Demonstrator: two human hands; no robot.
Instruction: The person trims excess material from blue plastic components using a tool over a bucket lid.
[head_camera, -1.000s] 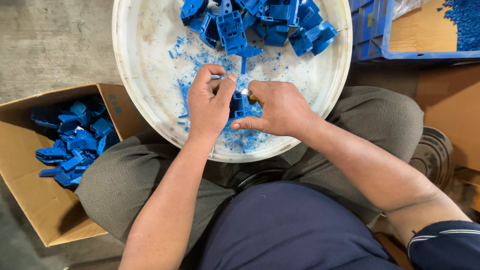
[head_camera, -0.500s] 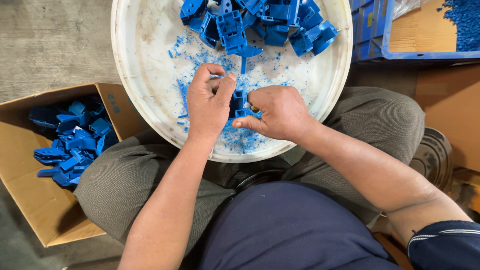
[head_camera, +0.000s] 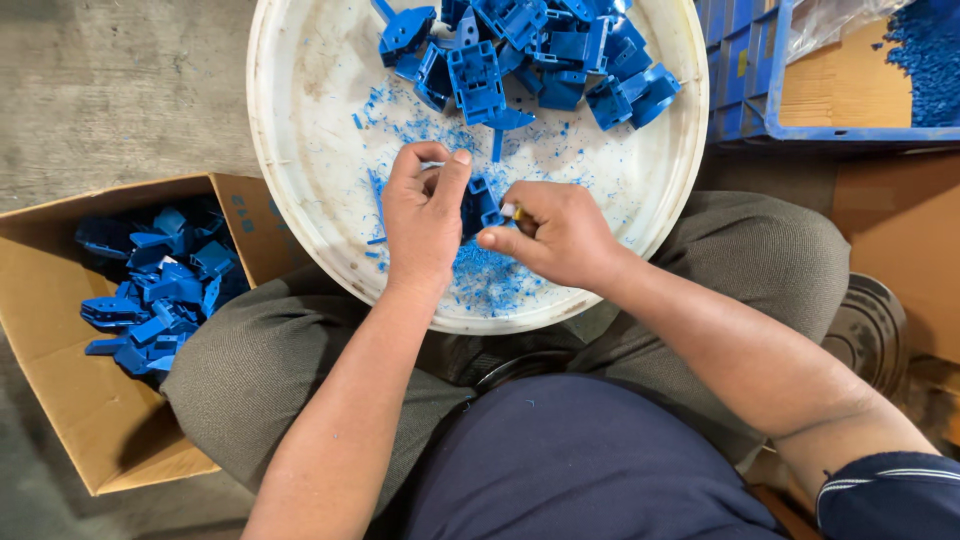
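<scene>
The plastic part (head_camera: 480, 205) is bright blue, as are the heaped parts (head_camera: 530, 50) and shavings (head_camera: 490, 275). The round basin (head_camera: 300, 150) is off-white. The cardboard box (head_camera: 60, 400) is tan; the trousers (head_camera: 260, 370) are olive-grey, the shirt (head_camera: 570, 470) navy, the crate (head_camera: 745, 80) blue.

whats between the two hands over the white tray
In the head view, one small blue plastic part sits between the left hand and right hand, gripped by both, over blue shavings on the tray.

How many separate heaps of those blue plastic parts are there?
2, plus the single blue part between the left hand and right hand. One heap lies in the white tray, one heap in the cardboard box. More may be out of frame.
</scene>
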